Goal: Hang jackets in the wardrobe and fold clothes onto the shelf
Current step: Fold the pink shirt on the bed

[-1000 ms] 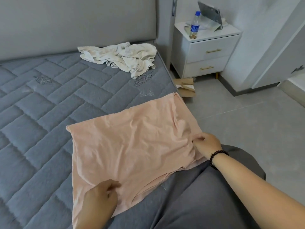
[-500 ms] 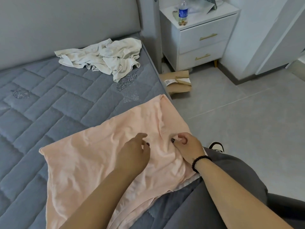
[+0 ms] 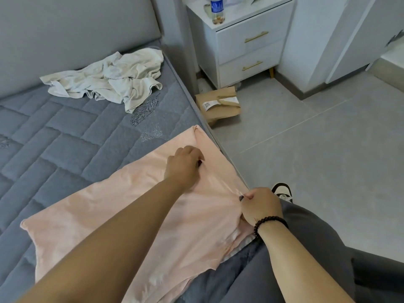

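A peach-pink garment (image 3: 105, 217) lies spread flat on the grey quilted mattress (image 3: 65, 136), near its right edge. My left hand (image 3: 183, 165) reaches across it and pinches the cloth near the far right corner. My right hand (image 3: 260, 206), with a dark bead bracelet on the wrist, pinches the near right edge of the same garment at the mattress side. The fabric is pulled taut between the two hands. A crumpled cream garment (image 3: 109, 82) lies further up the bed by the headboard.
A white two-drawer nightstand (image 3: 247, 44) with a water bottle (image 3: 217, 9) stands beside the bed. A brown paper parcel (image 3: 220, 103) lies on the grey tiled floor below it. My grey-trousered leg and a shoe (image 3: 283, 191) are by the bed edge.
My left hand left the garment's near bottom edge and moved up and right to the far right corner. My right hand shifted slightly along the right edge. The view tilted downward.
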### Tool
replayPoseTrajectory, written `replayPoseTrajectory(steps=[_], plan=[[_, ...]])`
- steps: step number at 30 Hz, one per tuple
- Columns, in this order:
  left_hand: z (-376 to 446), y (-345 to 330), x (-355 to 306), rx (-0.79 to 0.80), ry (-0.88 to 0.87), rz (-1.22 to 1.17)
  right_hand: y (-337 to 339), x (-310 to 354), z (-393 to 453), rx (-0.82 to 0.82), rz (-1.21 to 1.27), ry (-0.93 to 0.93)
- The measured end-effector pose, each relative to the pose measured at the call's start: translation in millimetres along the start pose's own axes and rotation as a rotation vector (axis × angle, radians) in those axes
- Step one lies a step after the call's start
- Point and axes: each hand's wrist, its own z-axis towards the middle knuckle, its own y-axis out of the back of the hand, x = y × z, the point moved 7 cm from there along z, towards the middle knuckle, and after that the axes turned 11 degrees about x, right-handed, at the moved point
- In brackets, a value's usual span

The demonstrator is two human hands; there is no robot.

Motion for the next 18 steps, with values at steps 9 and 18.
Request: replayPoseTrajectory(steps=[9,18], plan=[[-80.1,-31.8,-16.3,-0.216,0.139,-0.149,9.6,4.7,-17.6,-0.118,0.057,0.045],[-94.1,-73.2,-11.6,-0.094,0.194,0.031,-51.9,51.3,-14.4,0.168,-0.449,0.429]])
